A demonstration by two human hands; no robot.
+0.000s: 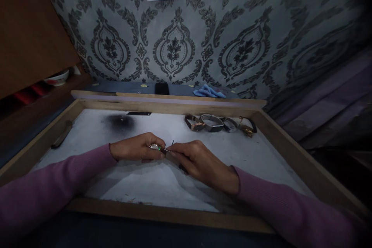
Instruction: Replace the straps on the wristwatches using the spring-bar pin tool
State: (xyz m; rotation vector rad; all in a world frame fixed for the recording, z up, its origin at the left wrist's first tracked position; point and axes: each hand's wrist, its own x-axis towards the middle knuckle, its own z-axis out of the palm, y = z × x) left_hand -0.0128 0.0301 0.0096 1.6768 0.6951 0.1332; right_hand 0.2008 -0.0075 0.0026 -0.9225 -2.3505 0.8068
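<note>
My left hand [138,147] grips a wristwatch with a shiny silver case [154,147], and a green glint shows at its edge. Its fingers are closed round the case. My right hand [200,162] meets it from the other side, thumb and fingers pinched on a dark strap [166,151] that runs from the watch. A thin dark tip sticks up between the hands; what it belongs to I cannot make out. The hands are held over the white floor of a shallow wooden tray [186,217]. Much of the strap is hidden by my right fingers.
Toward the tray's back right stand a rose-gold watch [196,125], a silver watch [213,124], a dark-strapped watch [230,125] and a gold watch [247,130]. A flat black piece [139,113] lies by the back wall, a curved tool [62,135] at left. Behind sits a blue cloth [209,91].
</note>
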